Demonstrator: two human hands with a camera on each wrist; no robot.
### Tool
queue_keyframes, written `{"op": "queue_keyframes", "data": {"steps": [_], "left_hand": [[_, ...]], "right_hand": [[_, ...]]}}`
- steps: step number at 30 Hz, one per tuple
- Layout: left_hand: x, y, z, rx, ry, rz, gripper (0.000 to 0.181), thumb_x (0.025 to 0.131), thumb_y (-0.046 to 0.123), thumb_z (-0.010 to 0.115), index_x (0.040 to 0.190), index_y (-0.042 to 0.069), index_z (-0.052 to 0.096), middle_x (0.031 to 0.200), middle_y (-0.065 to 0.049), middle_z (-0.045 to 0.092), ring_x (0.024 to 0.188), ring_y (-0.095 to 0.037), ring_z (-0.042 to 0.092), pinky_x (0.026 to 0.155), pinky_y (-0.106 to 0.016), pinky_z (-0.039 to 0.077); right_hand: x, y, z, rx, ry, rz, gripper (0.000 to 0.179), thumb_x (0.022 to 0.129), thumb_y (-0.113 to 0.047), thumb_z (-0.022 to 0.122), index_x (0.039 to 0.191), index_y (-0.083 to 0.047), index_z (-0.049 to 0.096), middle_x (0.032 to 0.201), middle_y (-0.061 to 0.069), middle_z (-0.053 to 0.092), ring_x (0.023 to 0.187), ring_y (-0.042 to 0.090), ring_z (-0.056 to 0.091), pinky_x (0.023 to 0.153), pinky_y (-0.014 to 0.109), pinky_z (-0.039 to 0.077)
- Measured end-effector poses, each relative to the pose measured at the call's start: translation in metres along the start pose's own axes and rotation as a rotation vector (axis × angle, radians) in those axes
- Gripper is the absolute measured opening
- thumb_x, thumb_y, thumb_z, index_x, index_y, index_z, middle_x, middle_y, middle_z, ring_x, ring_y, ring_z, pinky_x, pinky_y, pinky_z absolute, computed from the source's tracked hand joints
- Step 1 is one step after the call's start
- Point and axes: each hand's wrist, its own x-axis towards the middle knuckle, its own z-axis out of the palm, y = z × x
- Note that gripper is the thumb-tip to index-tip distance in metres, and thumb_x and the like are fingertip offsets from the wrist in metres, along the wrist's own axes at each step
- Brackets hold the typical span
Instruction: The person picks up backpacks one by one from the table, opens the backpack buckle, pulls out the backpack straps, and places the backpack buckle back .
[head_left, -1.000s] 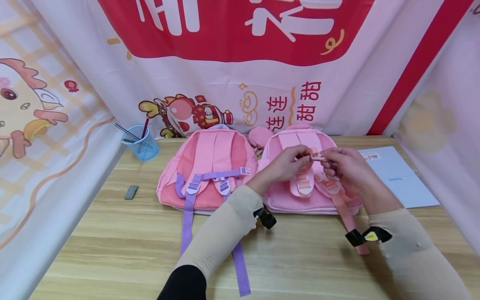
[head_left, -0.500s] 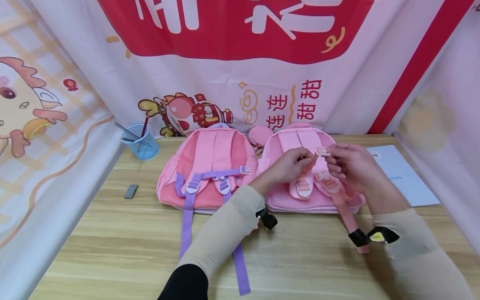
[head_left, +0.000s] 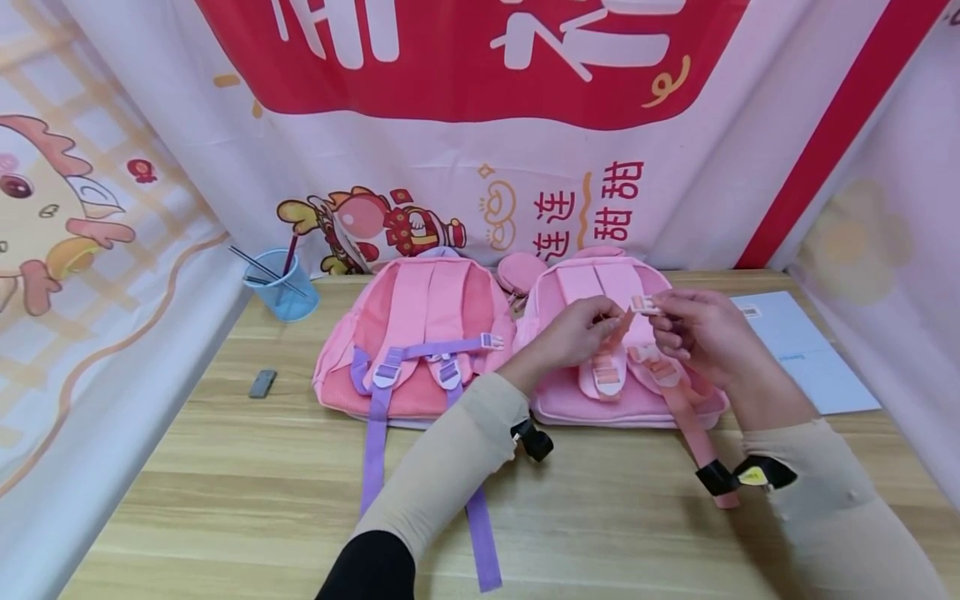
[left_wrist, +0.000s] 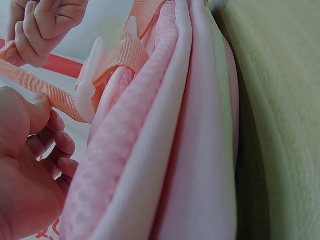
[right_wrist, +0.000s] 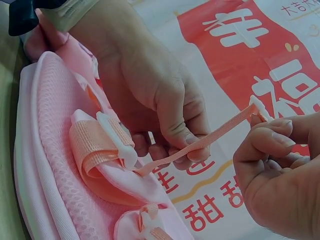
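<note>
A pink backpack [head_left: 626, 414] lies on the table with its shoulder straps upward. My left hand [head_left: 573, 331] pinches its peach webbing strap [right_wrist: 222, 131] between thumb and fingers, clearly seen in the right wrist view. At the strap's end is a white plastic buckle [head_left: 643, 305], which my right hand [head_left: 705, 337] holds by the fingertips. Between the two hands the webbing runs fairly straight. White strap adjusters [head_left: 607, 387] with folded peach webbing sit just below the left hand. In the left wrist view, the strap [left_wrist: 40, 86] passes under the left thumb.
Left of it lies another pink backpack [head_left: 483, 296] with purple straps [head_left: 375, 454] hanging toward the front. A round pink pouch [head_left: 521, 273] sits between them. A blue pen cup [head_left: 291, 292], a small grey item [head_left: 262, 383] and a light-blue folder [head_left: 817, 358] are also there.
The hands were close together at the buckle. My right hand has since moved slightly up and right with the buckle, leaving a visible stretch of webbing. Little differs over the last half second.
</note>
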Motion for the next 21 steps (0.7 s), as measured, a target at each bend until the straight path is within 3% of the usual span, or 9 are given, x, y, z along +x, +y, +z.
{"op": "queue_keyframes", "data": {"steps": [8, 13, 17, 21], "left_hand": [[-0.003, 0.003, -0.003, -0.052, 0.002, 0.01, 0.021, 0.113, 0.013, 0.056, 0.122, 0.005, 0.073, 0.106, -0.009, 0.072, 0.089, -0.007, 0.06, 0.079, -0.018, 0.05], [-0.007, 0.014, -0.013, -0.115, 0.058, 0.061, 0.026, 0.114, 0.019, 0.056, 0.129, 0.004, 0.071, 0.119, -0.017, 0.074, 0.098, -0.009, 0.063, 0.085, -0.019, 0.052], [-0.01, 0.023, -0.019, -0.12, 0.089, 0.128, 0.027, 0.109, 0.023, 0.066, 0.129, 0.004, 0.071, 0.106, -0.01, 0.071, 0.094, -0.008, 0.061, 0.083, -0.018, 0.05], [-0.013, 0.029, -0.021, -0.071, 0.1, 0.156, 0.027, 0.104, 0.022, 0.074, 0.126, 0.006, 0.072, 0.095, -0.002, 0.062, 0.087, -0.006, 0.055, 0.079, -0.017, 0.045]], "right_hand": [[0.001, -0.001, 0.0, 0.002, 0.006, -0.005, 0.025, 0.113, -0.033, 0.057, 0.102, -0.017, 0.072, 0.079, -0.002, 0.058, 0.063, 0.013, 0.05, 0.055, 0.021, 0.045], [0.002, -0.001, -0.001, 0.01, 0.013, 0.017, 0.025, 0.113, -0.034, 0.057, 0.103, -0.017, 0.072, 0.08, -0.002, 0.058, 0.064, 0.013, 0.05, 0.055, 0.021, 0.045], [0.002, 0.0, -0.001, -0.006, 0.022, 0.037, 0.025, 0.112, -0.038, 0.058, 0.106, -0.018, 0.072, 0.081, -0.002, 0.058, 0.064, 0.012, 0.051, 0.056, 0.021, 0.046], [0.003, 0.002, 0.0, -0.024, 0.015, 0.032, 0.026, 0.112, -0.04, 0.059, 0.107, -0.019, 0.074, 0.08, -0.003, 0.06, 0.064, 0.011, 0.052, 0.055, 0.02, 0.046]]}}
